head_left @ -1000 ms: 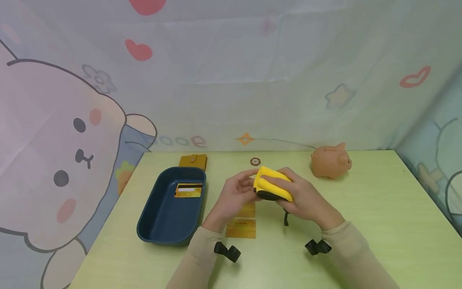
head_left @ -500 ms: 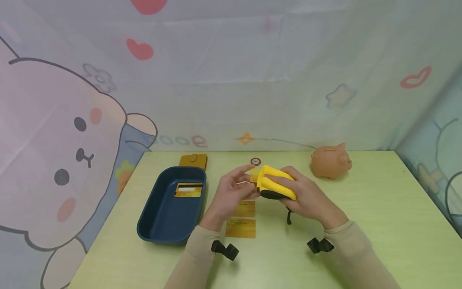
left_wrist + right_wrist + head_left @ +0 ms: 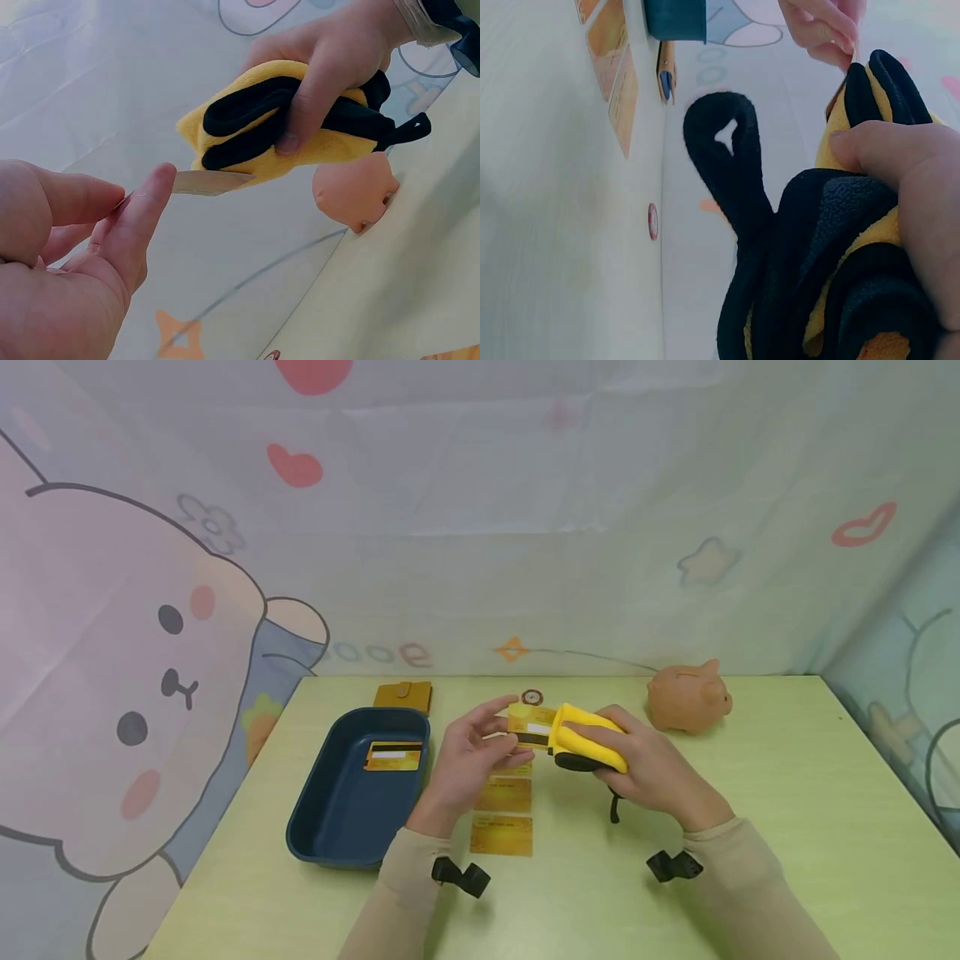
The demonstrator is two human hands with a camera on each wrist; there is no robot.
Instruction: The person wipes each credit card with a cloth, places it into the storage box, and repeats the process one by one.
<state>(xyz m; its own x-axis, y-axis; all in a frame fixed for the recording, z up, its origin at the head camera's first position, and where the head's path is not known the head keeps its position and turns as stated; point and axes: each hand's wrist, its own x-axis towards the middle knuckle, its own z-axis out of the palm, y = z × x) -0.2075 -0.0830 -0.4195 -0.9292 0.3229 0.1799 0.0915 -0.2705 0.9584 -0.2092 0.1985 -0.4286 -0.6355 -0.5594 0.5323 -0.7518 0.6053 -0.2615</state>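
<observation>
In the head view my left hand (image 3: 467,764) pinches a gold bank card (image 3: 531,727), its black stripe and white strip facing up. The card's right end runs into the fold of a yellow and black plush cloth (image 3: 585,739). My right hand (image 3: 651,768) grips that cloth from the right side. From the left wrist, the card (image 3: 210,182) appears edge-on under the cloth (image 3: 247,124), held between thumb and fingers. A black fabric loop (image 3: 724,150) hangs off the cloth in the right wrist view. Both hands are raised over the table.
Below the left hand lie gold cards (image 3: 502,795) in a column. A dark blue bin (image 3: 341,818) at left holds another card (image 3: 393,756). Toward the back are a tan wallet (image 3: 402,696), a red-rimmed chip (image 3: 532,697) and a piggy bank (image 3: 686,699). A patterned curtain hangs behind.
My hands have drawn apart, the left going left and the right going right with the cloth. The card, hidden at first, now shows over much of its length.
</observation>
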